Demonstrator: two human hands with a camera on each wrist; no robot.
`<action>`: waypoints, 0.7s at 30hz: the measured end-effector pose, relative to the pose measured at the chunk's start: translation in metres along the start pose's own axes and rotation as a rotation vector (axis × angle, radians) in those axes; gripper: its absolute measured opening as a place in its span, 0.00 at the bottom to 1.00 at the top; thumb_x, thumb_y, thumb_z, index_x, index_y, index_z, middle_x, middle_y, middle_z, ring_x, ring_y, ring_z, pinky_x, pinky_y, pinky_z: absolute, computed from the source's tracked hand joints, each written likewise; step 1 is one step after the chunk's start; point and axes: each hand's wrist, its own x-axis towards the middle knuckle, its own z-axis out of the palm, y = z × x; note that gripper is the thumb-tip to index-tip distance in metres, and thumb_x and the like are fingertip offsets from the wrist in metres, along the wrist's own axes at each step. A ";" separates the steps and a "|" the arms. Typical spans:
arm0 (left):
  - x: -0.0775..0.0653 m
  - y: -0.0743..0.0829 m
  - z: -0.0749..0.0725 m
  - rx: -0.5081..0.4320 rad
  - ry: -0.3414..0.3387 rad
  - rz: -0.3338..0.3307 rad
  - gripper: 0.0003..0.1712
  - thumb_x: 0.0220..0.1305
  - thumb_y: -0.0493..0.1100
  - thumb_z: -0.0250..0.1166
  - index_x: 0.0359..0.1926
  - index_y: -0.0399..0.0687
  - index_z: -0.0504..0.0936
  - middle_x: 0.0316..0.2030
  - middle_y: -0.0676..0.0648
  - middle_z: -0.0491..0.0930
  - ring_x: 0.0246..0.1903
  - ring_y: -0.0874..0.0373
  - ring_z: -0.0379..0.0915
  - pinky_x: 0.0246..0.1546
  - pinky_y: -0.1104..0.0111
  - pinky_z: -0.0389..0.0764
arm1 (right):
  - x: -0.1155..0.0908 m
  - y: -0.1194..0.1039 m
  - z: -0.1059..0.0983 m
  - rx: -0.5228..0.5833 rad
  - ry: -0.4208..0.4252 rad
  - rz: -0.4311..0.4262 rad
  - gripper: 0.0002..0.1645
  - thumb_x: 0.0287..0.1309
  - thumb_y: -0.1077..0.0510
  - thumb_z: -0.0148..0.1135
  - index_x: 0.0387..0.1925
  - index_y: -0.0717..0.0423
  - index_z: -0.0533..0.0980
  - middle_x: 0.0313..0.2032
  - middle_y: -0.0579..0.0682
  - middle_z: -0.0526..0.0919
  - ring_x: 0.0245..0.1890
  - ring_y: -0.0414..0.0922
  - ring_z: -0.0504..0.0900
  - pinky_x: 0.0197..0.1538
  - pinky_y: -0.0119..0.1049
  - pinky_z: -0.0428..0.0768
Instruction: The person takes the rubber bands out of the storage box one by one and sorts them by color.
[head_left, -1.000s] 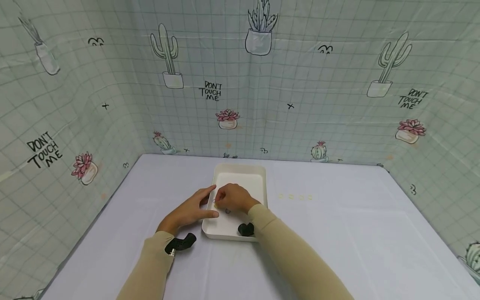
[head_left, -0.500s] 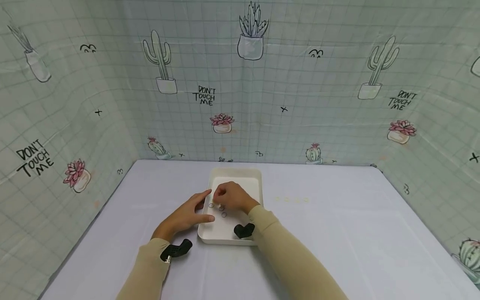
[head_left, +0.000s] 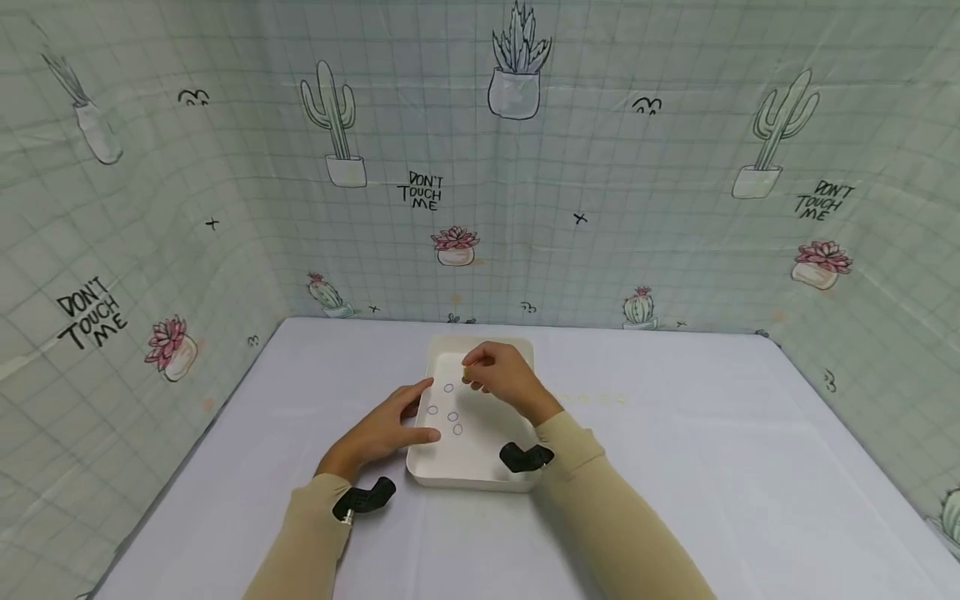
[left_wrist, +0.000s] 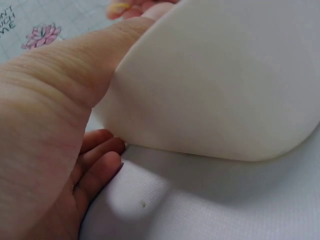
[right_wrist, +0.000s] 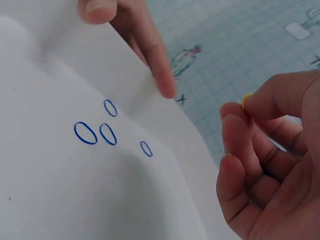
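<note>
A white rectangular tray [head_left: 487,450] lies on the table, with several small blue rings or outlines [right_wrist: 108,134] on the left part of its floor. My left hand [head_left: 378,429] rests at its left wall, thumb over the rim, index finger stretched along the side; in the left wrist view other fingers [left_wrist: 102,170] lie by the outer wall's base. Above the tray's back half, my right hand [head_left: 506,379] pinches a tiny yellow piece [right_wrist: 245,101] between thumb and index finger. Mostly hidden by the fingertips, it shows only a curved edge.
Several small yellow rings [head_left: 621,401] lie in a row on the white tablecloth [head_left: 720,467], right of the tray. A patterned cloth [head_left: 525,200] with cactus drawings hangs behind and at both sides. Black wrist mounts [head_left: 363,498] sit on both sleeves.
My right hand has lifted off the tray's left side and moved back and right, uncovering the blue circles. The yellow piece is between its fingertips. My left hand stays at the tray's left wall.
</note>
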 end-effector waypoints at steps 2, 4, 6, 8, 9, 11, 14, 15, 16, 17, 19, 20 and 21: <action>0.001 0.001 0.003 -0.002 -0.001 -0.010 0.57 0.55 0.55 0.77 0.79 0.55 0.55 0.72 0.42 0.59 0.68 0.45 0.62 0.68 0.49 0.61 | -0.008 0.002 -0.007 0.035 0.020 0.007 0.09 0.62 0.61 0.62 0.43 0.59 0.81 0.34 0.50 0.86 0.33 0.47 0.83 0.39 0.38 0.81; 0.001 0.002 0.004 0.004 0.006 -0.014 0.56 0.55 0.55 0.77 0.79 0.55 0.56 0.72 0.42 0.59 0.68 0.45 0.62 0.68 0.49 0.61 | -0.015 0.005 -0.011 0.068 0.035 0.002 0.10 0.62 0.61 0.61 0.44 0.59 0.81 0.34 0.51 0.86 0.34 0.47 0.83 0.40 0.38 0.81; 0.003 0.003 0.004 0.009 0.011 -0.011 0.56 0.55 0.54 0.77 0.79 0.55 0.56 0.71 0.42 0.60 0.67 0.45 0.63 0.68 0.50 0.62 | -0.021 0.010 -0.015 0.104 0.058 -0.010 0.10 0.62 0.61 0.61 0.44 0.59 0.81 0.35 0.51 0.86 0.34 0.47 0.83 0.39 0.38 0.81; 0.004 0.004 0.004 0.016 0.011 0.000 0.55 0.55 0.54 0.76 0.79 0.54 0.56 0.71 0.42 0.61 0.67 0.46 0.64 0.68 0.50 0.62 | -0.026 0.016 -0.019 0.145 0.088 -0.028 0.09 0.63 0.62 0.61 0.44 0.61 0.81 0.35 0.52 0.86 0.34 0.48 0.83 0.38 0.38 0.81; 0.005 0.004 0.003 0.017 0.011 0.006 0.55 0.56 0.54 0.76 0.79 0.54 0.56 0.71 0.42 0.61 0.67 0.46 0.64 0.68 0.50 0.62 | -0.028 0.019 -0.020 0.157 0.103 -0.037 0.10 0.63 0.62 0.61 0.44 0.61 0.81 0.35 0.52 0.86 0.34 0.47 0.82 0.37 0.37 0.81; 0.006 0.003 0.002 0.023 0.012 0.014 0.55 0.56 0.54 0.76 0.79 0.54 0.56 0.71 0.42 0.61 0.66 0.46 0.64 0.68 0.50 0.63 | -0.031 0.023 -0.024 0.175 0.128 -0.051 0.10 0.64 0.62 0.61 0.44 0.63 0.81 0.34 0.52 0.86 0.34 0.48 0.82 0.36 0.37 0.80; 0.005 0.001 0.001 0.022 0.029 0.014 0.54 0.57 0.53 0.75 0.78 0.53 0.57 0.71 0.41 0.61 0.66 0.45 0.64 0.67 0.49 0.63 | -0.035 0.028 -0.028 0.187 0.133 -0.061 0.11 0.65 0.62 0.61 0.45 0.65 0.80 0.35 0.54 0.86 0.34 0.49 0.82 0.36 0.38 0.81; 0.005 0.000 0.001 0.017 0.032 0.011 0.53 0.57 0.53 0.75 0.78 0.53 0.57 0.71 0.41 0.61 0.66 0.45 0.64 0.67 0.49 0.63 | -0.037 0.029 -0.030 0.187 0.131 -0.055 0.12 0.65 0.61 0.61 0.45 0.66 0.80 0.35 0.54 0.86 0.34 0.49 0.82 0.37 0.39 0.81; 0.004 0.000 0.002 0.015 0.034 0.007 0.53 0.57 0.52 0.75 0.78 0.53 0.57 0.71 0.41 0.61 0.66 0.45 0.64 0.67 0.49 0.63 | -0.039 0.030 -0.033 0.188 0.128 -0.048 0.12 0.65 0.61 0.61 0.45 0.67 0.80 0.35 0.54 0.86 0.34 0.49 0.82 0.37 0.39 0.82; 0.004 -0.001 0.002 0.011 0.035 0.002 0.53 0.57 0.52 0.75 0.78 0.53 0.57 0.71 0.41 0.61 0.66 0.45 0.64 0.67 0.49 0.63 | -0.040 0.031 -0.035 0.188 0.124 -0.039 0.13 0.65 0.61 0.61 0.46 0.68 0.80 0.35 0.54 0.86 0.34 0.50 0.82 0.37 0.40 0.82; 0.003 -0.002 0.003 0.015 0.036 -0.003 0.53 0.57 0.53 0.75 0.78 0.53 0.57 0.71 0.41 0.61 0.66 0.45 0.64 0.67 0.49 0.63 | -0.045 0.033 -0.041 0.186 0.120 -0.034 0.13 0.65 0.61 0.61 0.45 0.68 0.80 0.35 0.54 0.86 0.34 0.50 0.83 0.37 0.40 0.82; 0.003 -0.002 0.004 0.017 0.036 -0.006 0.53 0.57 0.53 0.75 0.78 0.54 0.57 0.71 0.41 0.61 0.66 0.45 0.64 0.67 0.48 0.63 | -0.047 0.034 -0.043 0.183 0.116 -0.035 0.13 0.65 0.61 0.62 0.46 0.69 0.79 0.35 0.54 0.86 0.34 0.50 0.83 0.37 0.40 0.82; 0.002 -0.002 0.004 0.022 0.039 -0.011 0.53 0.57 0.54 0.75 0.78 0.54 0.57 0.71 0.42 0.61 0.66 0.45 0.64 0.67 0.48 0.62 | -0.049 0.035 -0.046 0.179 0.111 -0.038 0.13 0.65 0.61 0.61 0.46 0.69 0.80 0.35 0.55 0.86 0.35 0.50 0.83 0.37 0.41 0.82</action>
